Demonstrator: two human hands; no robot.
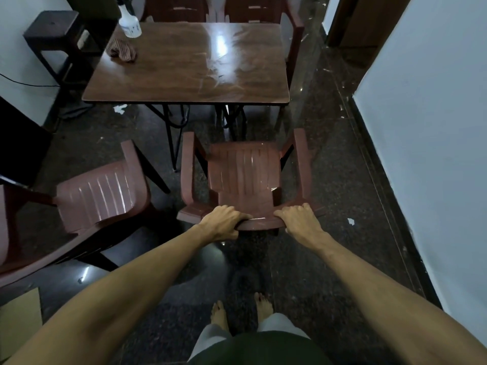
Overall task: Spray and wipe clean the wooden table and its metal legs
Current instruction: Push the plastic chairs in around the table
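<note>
Gripping the chair (243,175) back with your left hand (224,219) and right hand (297,219), you could shove it into the metal legs (168,133) and topple the spray bottle (129,23)

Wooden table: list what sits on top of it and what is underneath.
On top, at the far left corner: a spray bottle and a crumpled cloth near it. Underneath: black metal legs; the tabletop hides where they join it.
</note>
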